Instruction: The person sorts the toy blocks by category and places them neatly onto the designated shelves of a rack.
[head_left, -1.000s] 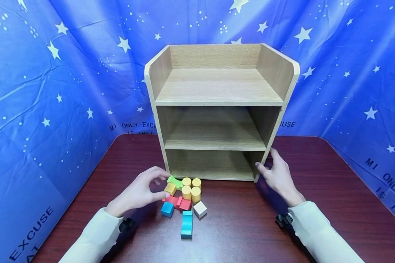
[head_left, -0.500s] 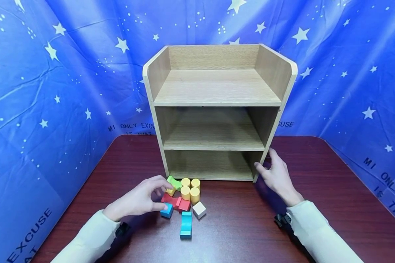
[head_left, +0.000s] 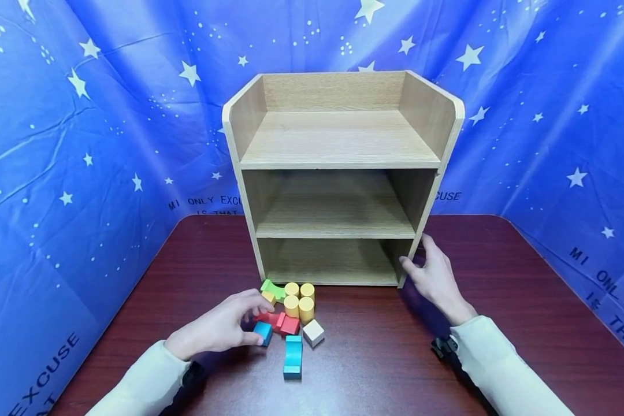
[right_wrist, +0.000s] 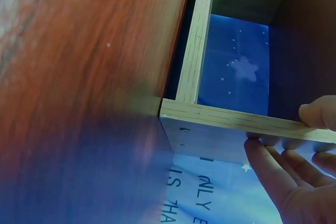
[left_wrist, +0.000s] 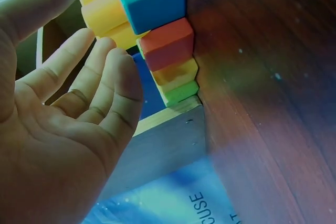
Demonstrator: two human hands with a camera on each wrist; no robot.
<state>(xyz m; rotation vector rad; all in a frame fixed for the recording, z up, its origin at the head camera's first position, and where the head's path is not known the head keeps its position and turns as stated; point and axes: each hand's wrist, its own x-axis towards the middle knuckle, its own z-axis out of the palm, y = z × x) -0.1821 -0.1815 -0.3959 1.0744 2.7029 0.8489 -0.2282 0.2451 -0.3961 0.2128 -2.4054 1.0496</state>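
Spread wide between thumb and bent fingers, the left hand (head_left: 215, 326) arched by the left side of the blue cube (head_left: 264, 330); whether its thumb touched the cube could not be told. That cube sat on the tabletop (head_left: 374, 370), left of a teal block (head_left: 293, 357). Behind it lay red blocks (head_left: 289, 325), a yellow cube (head_left: 268, 298) and a green block (head_left: 273, 290); four yellow cylinders (head_left: 291, 306) stood bunched to their right, a white cube (head_left: 314, 333) before them. All were outside the wooden shelf unit (head_left: 338, 138), the green block nearest its front left foot. Two compartments (head_left: 338, 211) lay below its high-sided top. The right hand (head_left: 439, 283) pinched the right side panel (right_wrist: 210, 139), thumb over the front edge, fingers outside. Tabletop ran from the white cube to the right sleeve (head_left: 504, 361), and past the panel toward the blue curtain (head_left: 541, 156).
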